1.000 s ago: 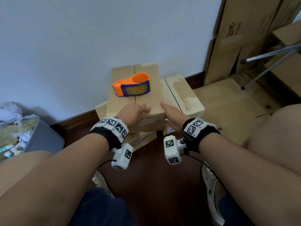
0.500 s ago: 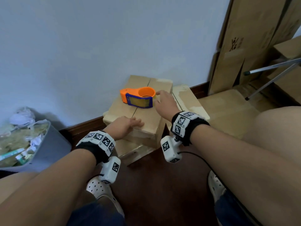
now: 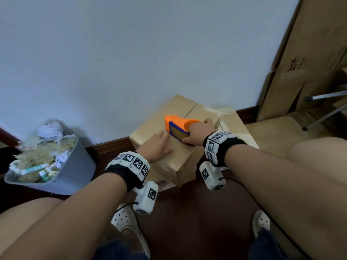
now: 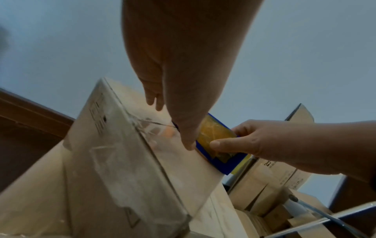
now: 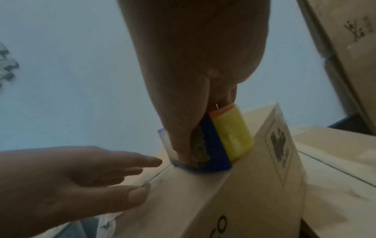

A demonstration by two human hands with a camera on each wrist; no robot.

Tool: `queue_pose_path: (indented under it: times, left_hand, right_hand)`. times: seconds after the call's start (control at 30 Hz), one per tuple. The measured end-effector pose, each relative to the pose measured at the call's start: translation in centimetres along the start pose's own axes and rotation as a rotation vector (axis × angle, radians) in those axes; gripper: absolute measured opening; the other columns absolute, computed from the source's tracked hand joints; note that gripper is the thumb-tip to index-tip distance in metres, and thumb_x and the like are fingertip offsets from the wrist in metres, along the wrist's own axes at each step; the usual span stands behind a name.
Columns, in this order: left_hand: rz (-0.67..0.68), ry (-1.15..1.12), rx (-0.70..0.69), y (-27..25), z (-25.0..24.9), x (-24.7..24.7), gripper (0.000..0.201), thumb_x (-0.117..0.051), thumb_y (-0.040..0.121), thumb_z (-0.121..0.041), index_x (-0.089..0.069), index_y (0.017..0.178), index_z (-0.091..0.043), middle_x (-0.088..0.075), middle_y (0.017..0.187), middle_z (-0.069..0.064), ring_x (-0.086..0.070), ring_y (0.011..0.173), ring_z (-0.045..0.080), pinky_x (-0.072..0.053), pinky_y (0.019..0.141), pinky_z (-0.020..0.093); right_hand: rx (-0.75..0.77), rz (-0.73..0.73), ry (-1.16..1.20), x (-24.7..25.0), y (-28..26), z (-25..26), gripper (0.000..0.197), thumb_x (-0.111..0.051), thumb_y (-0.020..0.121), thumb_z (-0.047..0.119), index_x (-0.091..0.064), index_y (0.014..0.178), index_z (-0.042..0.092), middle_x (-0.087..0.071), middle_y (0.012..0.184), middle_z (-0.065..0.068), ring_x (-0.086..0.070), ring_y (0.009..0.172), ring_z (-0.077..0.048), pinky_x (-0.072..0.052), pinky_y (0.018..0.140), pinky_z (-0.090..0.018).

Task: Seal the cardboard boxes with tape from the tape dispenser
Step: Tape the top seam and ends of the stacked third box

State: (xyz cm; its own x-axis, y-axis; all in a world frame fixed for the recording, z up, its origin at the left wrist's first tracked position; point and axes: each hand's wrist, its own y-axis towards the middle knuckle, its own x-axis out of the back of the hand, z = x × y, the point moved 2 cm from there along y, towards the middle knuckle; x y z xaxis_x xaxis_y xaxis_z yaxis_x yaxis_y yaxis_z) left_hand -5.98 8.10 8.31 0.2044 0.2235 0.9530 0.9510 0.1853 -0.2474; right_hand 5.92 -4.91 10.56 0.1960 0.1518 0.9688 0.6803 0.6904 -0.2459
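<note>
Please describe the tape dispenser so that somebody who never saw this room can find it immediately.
Look at the cardboard box standing against the pale wall, right of the grey waste bin. On its top lies the tape dispenser, held by the right hand. It is the only bright orange and blue thing among brown cardboard.

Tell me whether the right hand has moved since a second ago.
Yes. The right hand went from the cardboard box's near edge up across its top, and now grips the orange tape dispenser.
</note>
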Motion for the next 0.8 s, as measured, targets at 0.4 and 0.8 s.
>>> queue_pose_path:
  times: [0.4,0.8]
  left_hand:
    - [0.267,0.239,0.120,2.0,-3.8,-2.7,0.112,-0.066,0.076,-0.059,0.022,0.144,-0.047,0.025,0.156,0.013,0.013,0.141,0.050,-0.013,0.109,0.069]
    - [0.079,0.287,0.201,0.9,1.1,-1.0,0.079,-0.043,0.093,-0.009,0.000,0.149,-0.046,0.024,0.158,0.000,0.003,0.145,0.042,-0.013,0.115,0.059]
  right_hand:
    - [-0.285,-0.346,0.217,-1.1,-3.0,-8.3,0.033,-0.044,0.096,0.044,-0.056,0.079,0.018,-0.055,0.070,0.002,-0.061,0.087,-0.025,-0.019,0.109,-0.041]
    - [-0.355,-0.306,0.435,-2.7,-3.3,-10.5,0.036,-0.045,0.095,0.047,-0.052,0.079,0.016,-0.056,0.075,-0.002,-0.058,0.096,-0.027,-0.017,0.113,-0.042]
